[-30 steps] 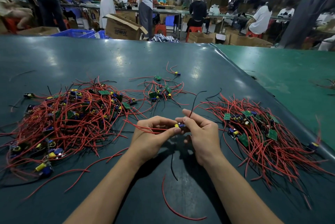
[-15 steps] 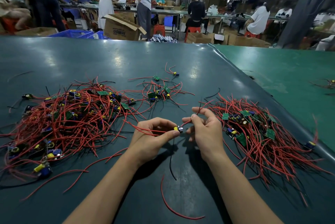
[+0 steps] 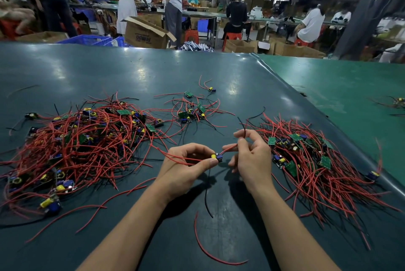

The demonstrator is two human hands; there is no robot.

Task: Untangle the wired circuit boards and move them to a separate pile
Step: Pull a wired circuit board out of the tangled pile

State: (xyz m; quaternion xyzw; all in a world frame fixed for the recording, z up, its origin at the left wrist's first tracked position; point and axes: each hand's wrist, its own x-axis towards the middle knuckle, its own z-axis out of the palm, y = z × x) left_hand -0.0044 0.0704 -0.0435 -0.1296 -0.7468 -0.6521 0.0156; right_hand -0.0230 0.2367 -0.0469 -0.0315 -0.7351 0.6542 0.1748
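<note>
Two hands: both are closed on one small circuit board (image 3: 217,157), held just above the table (image 3: 219,77).
Left hand (image 3: 186,164): board pinched between thumb and fingertips.
Right hand (image 3: 252,156): red wire (image 3: 230,149) off the board pinched, index finger hooked.
Left of board: big tangled pile (image 3: 83,145).
Right of board: separate pile (image 3: 317,161).
Beyond board: small cluster (image 3: 192,112).

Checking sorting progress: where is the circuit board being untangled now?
In the head view, centre: the circuit board is pinched by the left hand, between the tangled pile and sorted pile.
</note>
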